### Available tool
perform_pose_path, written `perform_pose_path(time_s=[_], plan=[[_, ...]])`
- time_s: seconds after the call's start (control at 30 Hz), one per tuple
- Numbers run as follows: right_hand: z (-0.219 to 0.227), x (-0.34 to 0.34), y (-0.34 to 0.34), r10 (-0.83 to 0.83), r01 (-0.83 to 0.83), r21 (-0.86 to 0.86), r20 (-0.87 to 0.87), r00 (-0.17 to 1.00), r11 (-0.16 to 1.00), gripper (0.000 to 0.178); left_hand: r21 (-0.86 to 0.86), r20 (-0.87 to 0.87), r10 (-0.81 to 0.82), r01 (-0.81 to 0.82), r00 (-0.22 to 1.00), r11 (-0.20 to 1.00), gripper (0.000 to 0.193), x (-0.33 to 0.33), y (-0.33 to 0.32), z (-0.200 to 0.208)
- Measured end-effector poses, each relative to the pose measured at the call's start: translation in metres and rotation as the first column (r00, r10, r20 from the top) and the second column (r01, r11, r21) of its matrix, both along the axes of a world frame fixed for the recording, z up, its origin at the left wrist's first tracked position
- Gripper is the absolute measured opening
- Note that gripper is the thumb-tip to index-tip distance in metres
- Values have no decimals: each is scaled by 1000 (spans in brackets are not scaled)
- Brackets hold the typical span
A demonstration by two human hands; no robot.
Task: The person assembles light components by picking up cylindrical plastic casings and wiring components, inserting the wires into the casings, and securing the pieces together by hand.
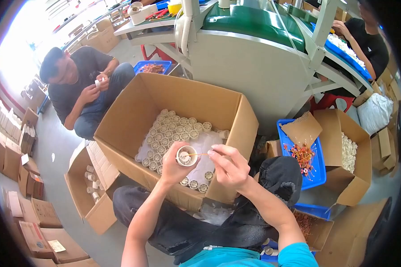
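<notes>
- Head view: I see my left hand (176, 165) closed around a small white round cap (186, 155), its open face turned up toward me, held over the big cardboard box (133, 113).
- My right hand (229, 167) is just beside it, fingers pinched on the end of a thin yellowish wire (198, 154); the wire's other end reaches into the middle of the cap.
- Directly under and beyond both hands, the box holds rows of the same white caps (171, 127) standing on a white sheet, packed toward its far left corner, with a few more along the near wall below my left hand.
- Below my wrists I see my dark-trousered knees, touching the box's near wall.
- To the right of my right hand sits a blue tray (318, 175) with a heap of red and orange wired parts (303, 155), and past it another carton with white pieces (348, 151).
- Left of my left hand, lower down, a smaller open carton (98, 209) holds a few white caps.
- Far beyond my left hand a seated person (82, 84) holds a small white part in both hands; another person (365, 35) works at the upper right beside a grey machine (249, 62).
</notes>
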State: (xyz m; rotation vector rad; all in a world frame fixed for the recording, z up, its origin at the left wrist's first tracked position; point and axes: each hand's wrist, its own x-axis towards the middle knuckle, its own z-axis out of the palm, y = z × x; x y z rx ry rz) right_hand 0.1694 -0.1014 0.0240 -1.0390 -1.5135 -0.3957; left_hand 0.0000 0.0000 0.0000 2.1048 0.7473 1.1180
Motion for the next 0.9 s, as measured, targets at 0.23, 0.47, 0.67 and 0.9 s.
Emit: perform_pose_path(time_s=[0.23,0.47,0.67,0.9], plan=[[3,0,-1,1,0,-44,5,1000,999,31,-40,45,-73,74,996,996,44,5,-3,-5],[0,-1,2,150,-158,-183,-54,987,970,32,60,2,-86,86,996,994,48,3,-4,-1],[-1,-8,3,101,-347,-529,-437,894,775,24,204,-54,-78,87,996,975,50,10,-9,-3],[-9,-8,7,62,-418,-588,-529,846,693,19,195,-137,-84,110,987,975,49,16,-17,-4]])
